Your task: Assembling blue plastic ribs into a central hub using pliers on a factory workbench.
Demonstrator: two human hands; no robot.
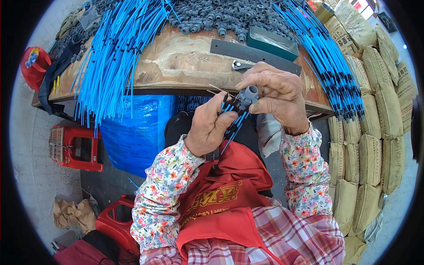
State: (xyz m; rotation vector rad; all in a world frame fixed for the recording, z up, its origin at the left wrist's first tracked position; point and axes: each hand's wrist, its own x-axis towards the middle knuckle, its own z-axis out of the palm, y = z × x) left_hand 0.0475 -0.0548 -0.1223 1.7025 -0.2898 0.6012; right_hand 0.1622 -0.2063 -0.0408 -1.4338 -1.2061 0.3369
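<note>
In front of the table edge, my right hand [282, 95] is closed on a grey plastic pipe fitting [247, 97], its round open end tilted up. Close against it, my left hand [208, 125] is closed around thin blue tubes [235, 130] with black parts, which hang down between the two hands. Thin pale tips stick out above the left fingers. Whether the fitting is joined to one of the tubes cannot be made out. Just beyond the right fingers, a small metal-and-black hand tool [240, 65] rests on the table.
Blue tubes [117, 57] hang over the wooden table [176, 62] at left; a similar bundle [329, 66] lies right. Grey fittings [221, 17] are heaped at the back, near a green tray [272, 43] and grey metal bar [221, 47]. Sacks [369, 115] stand right, a red stool [90, 148] left.
</note>
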